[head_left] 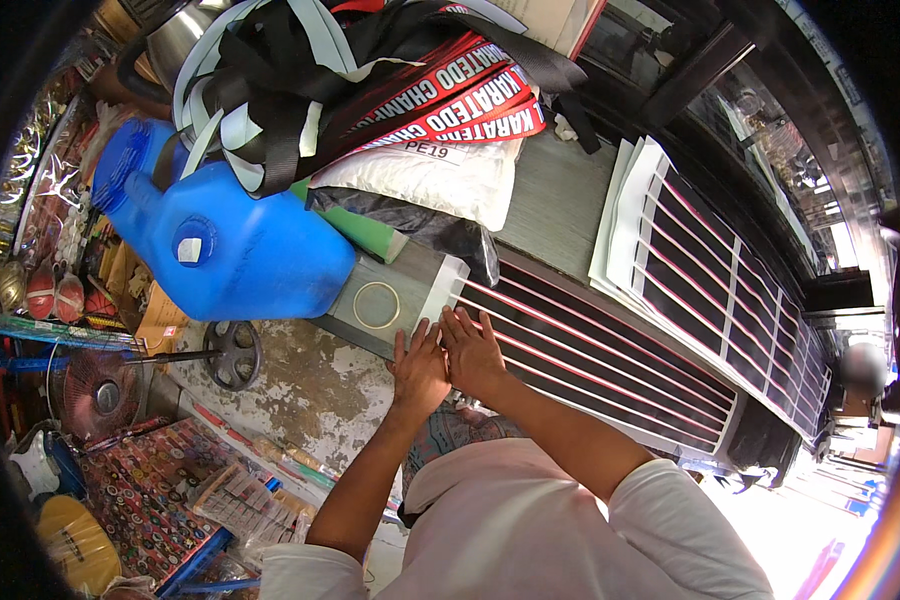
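Observation:
Both hands lie side by side at the left end of a long black sheet striped with red and white lines. My left hand rests palm down near the sheet's white end margin, fingers stretched out. Close against it, my right hand is flat with its fingers apart, its fingertips on the striped sheet. Neither hand grips anything that shows. Left of the hands a thin pale ring lies on the grey table. A stack of similar striped sheets lies beyond, at the right.
A blue jerrycan stands at the left, next to a white plastic bag. Piled above are black and red printed ribbons. A fan and a board of small patches are lower left. Glass casing borders the far right.

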Tool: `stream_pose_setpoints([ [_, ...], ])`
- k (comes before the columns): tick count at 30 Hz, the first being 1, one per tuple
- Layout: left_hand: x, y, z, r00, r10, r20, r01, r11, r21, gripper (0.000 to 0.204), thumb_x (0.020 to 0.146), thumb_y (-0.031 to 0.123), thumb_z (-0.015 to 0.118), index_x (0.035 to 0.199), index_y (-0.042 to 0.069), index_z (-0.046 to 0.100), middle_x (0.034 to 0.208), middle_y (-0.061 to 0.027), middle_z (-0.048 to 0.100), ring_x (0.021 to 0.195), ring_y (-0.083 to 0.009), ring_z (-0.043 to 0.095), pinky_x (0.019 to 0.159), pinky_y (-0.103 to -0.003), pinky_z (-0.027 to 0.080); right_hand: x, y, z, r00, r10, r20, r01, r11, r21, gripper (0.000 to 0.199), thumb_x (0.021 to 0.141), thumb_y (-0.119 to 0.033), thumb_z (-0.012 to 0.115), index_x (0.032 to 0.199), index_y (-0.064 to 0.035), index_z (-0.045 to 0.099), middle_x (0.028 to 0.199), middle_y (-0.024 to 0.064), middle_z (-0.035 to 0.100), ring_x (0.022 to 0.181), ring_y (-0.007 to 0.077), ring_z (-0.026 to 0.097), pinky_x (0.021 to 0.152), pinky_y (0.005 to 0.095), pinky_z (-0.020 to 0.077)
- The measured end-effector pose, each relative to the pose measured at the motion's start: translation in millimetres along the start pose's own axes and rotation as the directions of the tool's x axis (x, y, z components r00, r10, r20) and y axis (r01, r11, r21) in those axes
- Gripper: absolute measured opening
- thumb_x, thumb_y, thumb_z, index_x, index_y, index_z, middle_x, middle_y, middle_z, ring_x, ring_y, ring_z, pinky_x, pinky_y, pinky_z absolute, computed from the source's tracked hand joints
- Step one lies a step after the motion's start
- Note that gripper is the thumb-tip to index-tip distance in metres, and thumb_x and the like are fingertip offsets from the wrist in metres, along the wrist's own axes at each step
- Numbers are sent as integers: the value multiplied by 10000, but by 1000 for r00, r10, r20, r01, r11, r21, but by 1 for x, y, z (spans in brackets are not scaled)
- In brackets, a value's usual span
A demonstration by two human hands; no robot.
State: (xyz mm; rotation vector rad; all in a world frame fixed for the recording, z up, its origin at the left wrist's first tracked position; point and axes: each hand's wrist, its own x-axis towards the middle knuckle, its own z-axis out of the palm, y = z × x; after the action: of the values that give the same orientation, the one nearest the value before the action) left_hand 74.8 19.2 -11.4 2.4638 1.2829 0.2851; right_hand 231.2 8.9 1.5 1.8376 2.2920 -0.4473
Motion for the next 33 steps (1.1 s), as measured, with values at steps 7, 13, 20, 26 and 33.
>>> stream_pose_setpoints([
  [7,-1,-3,-4,995,49,91,-61,989,137,305,1056,202,646,1244,-18,741,1536,-140,593,1528,-323,452,1281,-668,275,3,17,-26,998,64,19,-67,976,205,682,981,-252,687,1634,-165,510,1775,109,334,1665,334,259,1332,660,163],
  [13,16,-18,-5,997,68,-47,-70,996,-49,192,997,137,695,1126,0,736,1342,-119,677,1300,-340,596,1136,-574,441,6,35,-18,992,32,-118,-8,980,201,576,933,-136,704,1505,-136,640,1697,123,454,1582,368,406,1299,614,309],
  [20,44,-42,-24,983,174,60,-170,983,-69,199,850,77,762,1046,74,728,1115,-89,676,1161,-321,628,917,-503,527,-20,35,-17,944,148,-295,-6,901,434,305,864,6,676,1161,0,749,1213,170,690,1143,378,648,1041,482,538],
  [26,71,-42,-36,919,322,227,-316,947,-62,232,810,18,744,1038,61,740,1093,-104,687,1134,-335,643,898,-507,537,-29,30,0,945,146,-293,6,886,463,298,846,0,683,1139,0,736,1169,174,666,1108,382,644,993,488,551],
  [33,82,-25,-34,830,402,388,-464,882,79,322,788,96,828,1082,12,729,1120,-116,678,1179,-313,634,985,-472,532,-38,24,0,983,46,-178,32,911,412,397,807,-40,729,1200,11,704,1213,168,636,1153,355,644,997,475,557],
])
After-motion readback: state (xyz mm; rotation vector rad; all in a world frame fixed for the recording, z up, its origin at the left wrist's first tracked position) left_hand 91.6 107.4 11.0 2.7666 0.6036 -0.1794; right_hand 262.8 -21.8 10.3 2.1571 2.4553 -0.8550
